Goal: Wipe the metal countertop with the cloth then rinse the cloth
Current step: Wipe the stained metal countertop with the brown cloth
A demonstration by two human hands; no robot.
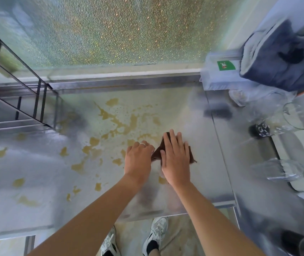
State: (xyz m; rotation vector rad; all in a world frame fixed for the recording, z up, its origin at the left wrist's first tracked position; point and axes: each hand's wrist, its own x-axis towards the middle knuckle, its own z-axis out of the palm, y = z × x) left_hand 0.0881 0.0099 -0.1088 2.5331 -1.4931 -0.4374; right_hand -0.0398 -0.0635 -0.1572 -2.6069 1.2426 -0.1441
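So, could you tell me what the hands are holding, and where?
The right hand presses flat on the brown cloth; the left hand touches its left corner, grip unclear.

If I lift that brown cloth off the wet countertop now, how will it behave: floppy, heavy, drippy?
Probably floppy: the brown cloth lies flat and creased under the right hand, its corners trailing thin. Likely to sag from wherever the left hand pinches its edge. Possibly damp and drippy, since yellowish spills cover the metal countertop beside it.
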